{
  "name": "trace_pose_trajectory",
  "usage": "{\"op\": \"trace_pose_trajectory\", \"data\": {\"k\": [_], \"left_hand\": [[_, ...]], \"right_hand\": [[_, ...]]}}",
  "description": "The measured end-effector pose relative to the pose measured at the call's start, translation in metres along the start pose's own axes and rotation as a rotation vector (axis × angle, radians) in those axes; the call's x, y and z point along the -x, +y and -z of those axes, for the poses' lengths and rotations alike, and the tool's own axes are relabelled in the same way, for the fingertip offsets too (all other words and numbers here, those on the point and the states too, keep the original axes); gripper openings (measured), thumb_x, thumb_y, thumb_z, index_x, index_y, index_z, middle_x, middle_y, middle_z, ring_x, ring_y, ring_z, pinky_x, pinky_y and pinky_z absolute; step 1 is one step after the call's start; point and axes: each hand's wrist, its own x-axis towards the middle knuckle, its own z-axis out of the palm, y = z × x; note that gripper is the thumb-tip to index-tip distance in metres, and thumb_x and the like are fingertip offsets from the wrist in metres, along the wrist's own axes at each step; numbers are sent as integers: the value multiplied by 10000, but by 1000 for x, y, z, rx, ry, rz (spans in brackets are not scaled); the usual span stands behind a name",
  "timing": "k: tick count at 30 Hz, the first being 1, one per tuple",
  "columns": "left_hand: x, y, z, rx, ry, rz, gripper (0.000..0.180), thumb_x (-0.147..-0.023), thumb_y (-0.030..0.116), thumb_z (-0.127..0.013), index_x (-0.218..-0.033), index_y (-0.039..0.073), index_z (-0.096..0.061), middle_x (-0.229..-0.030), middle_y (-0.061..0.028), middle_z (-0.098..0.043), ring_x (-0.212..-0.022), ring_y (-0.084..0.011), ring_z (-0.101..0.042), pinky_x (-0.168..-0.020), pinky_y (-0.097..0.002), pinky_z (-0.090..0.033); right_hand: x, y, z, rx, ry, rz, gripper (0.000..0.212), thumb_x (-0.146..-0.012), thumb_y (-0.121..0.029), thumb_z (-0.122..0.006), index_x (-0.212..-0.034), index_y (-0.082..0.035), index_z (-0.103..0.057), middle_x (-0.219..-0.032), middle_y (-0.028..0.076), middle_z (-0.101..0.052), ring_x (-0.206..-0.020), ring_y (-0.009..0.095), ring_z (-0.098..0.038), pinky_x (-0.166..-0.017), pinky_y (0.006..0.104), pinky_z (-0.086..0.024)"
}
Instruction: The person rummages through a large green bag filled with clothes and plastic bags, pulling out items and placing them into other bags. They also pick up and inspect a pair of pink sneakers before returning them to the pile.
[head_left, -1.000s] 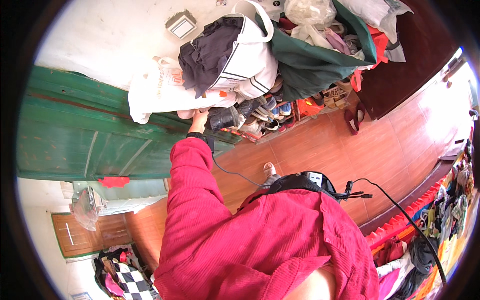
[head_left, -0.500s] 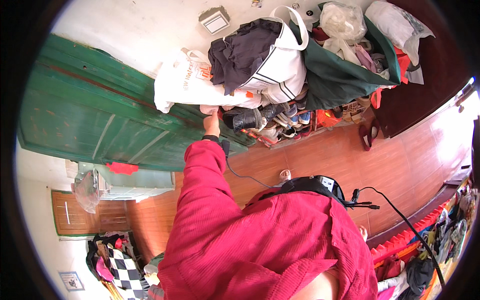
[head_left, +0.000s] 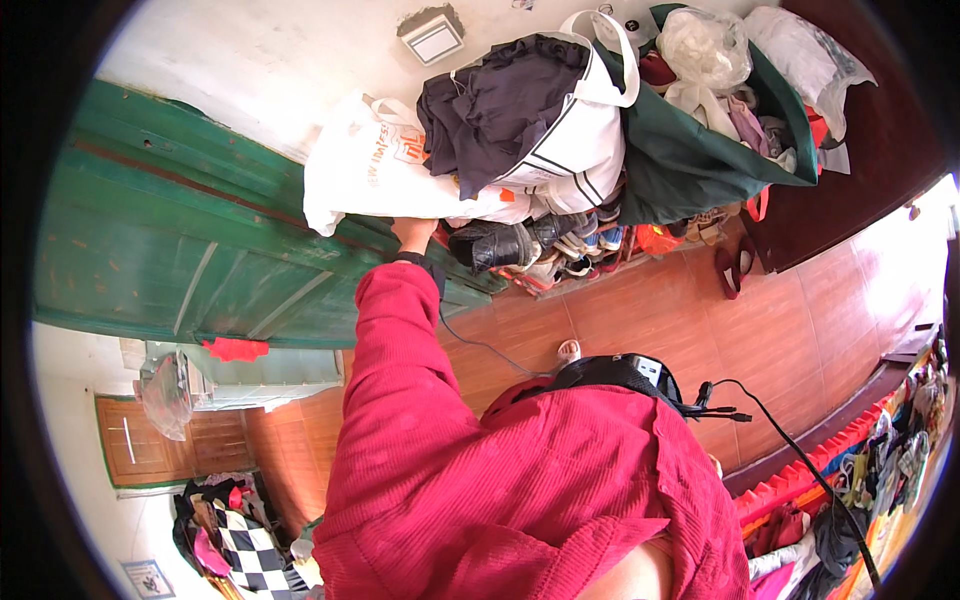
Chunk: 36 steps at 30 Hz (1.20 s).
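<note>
Now my left hand [head_left: 415,235] reaches further under the white plastic bag [head_left: 345,170] than half a second ago, hiding my fingertips (spread or pinching, I can't tell); the bag lies against the white tote [head_left: 575,140], near black shoes [head_left: 492,246].

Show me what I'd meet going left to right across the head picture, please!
Clear plastic bag → red scrap → left hand → black shoe beside the hand → sandalled foot → dark red shoes.
</note>
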Motion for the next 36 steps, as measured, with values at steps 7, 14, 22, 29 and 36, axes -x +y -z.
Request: {"op": "trace_pose_trajectory", "data": {"k": [7,14,22,29,36], "left_hand": [[35,-48,54,546,98,24,682,-692,392,-764,-1206,0,-547,-1104,-169,-643,-1016,-309,-627,-855,-394,-491],[163,-102,151,1258,-312,369,584,-850,245,-668,-1336,24,-432,-1232,-77,-583,-1104,-223,-588,-906,-389,-505],[274,-36,191,1397,-644,42,922,-681,304,-743,-1427,6,-290,-1392,-92,-438,-1276,-213,-440,-1073,-354,-358],[288,97,193,1273,-789,-362,779,-760,238,-709,-1389,-23,-331,-1335,-95,-443,-1241,-181,-415,-1058,-328,-325],[293,177,185,978,-778,-697,629,-904,274,-616,-1378,-36,-340,-1304,-86,-466,-1202,-149,-420,-1027,-300,-335]], "right_hand": [[-15,-22,1,74,-67,-110,274,-949,-143,-449,-1206,-68,-505,-872,91,-647,-662,144,-611,-574,274,-506],[-104,-105,15,-6,-66,111,197,-911,-149,-482,-1061,-58,-573,-722,11,-594,-564,77,-510,-524,218,-461],[-77,-368,-126,8,-587,578,434,-978,-291,-483,-1343,-57,-467,-1172,120,-603,-1054,198,-601,-878,329,-506],[68,-422,-229,91,-1316,536,632,-932,-439,-525,-1419,-76,-350,-1235,122,-565,-994,201,-618,-777,310,-533],[80,-384,-208,-291,-1205,329,554,-957,-283,-526,-1409,-38,-320,-1203,119,-572,-927,184,-660,-703,313,-598]]}}
